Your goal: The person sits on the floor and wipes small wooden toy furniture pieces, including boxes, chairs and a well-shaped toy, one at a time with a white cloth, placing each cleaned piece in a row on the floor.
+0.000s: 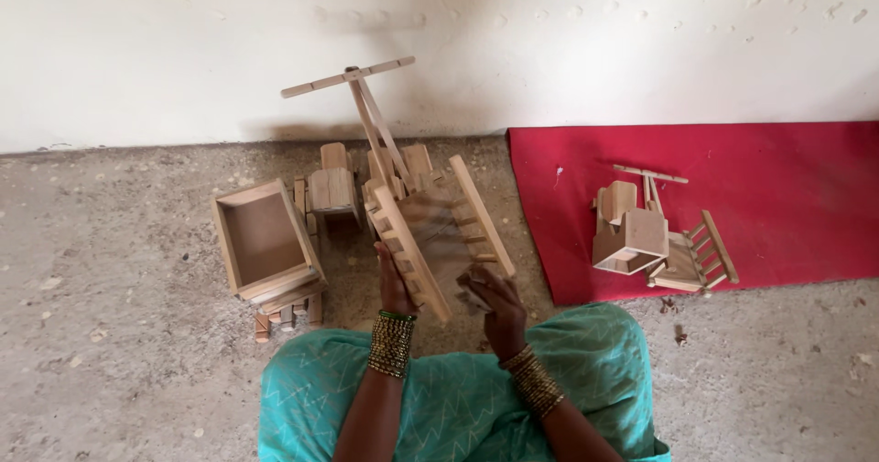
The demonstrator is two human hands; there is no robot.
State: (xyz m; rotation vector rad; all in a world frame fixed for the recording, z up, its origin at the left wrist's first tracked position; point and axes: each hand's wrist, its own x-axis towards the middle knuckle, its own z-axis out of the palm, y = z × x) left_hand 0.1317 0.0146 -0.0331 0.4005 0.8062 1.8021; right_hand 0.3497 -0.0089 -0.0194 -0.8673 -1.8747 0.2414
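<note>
A slatted wooden cart frame (439, 233) is held up off the floor (110, 334), just above the lap. Its long axis runs diagonally, from near-right to far-left. L hand (394, 283) is clasped on the near-left rail w/ fingers closed; R hand (494, 306) lies under the lower right edge, fingers curled around it. Both are equally near. Frame is pale, unpainted wood w/ ladder-like rungs.

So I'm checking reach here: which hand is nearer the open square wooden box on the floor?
Left. The left hand grips the slatted wooden cart just right of the wooden box; the right hand lies farther right.
</note>
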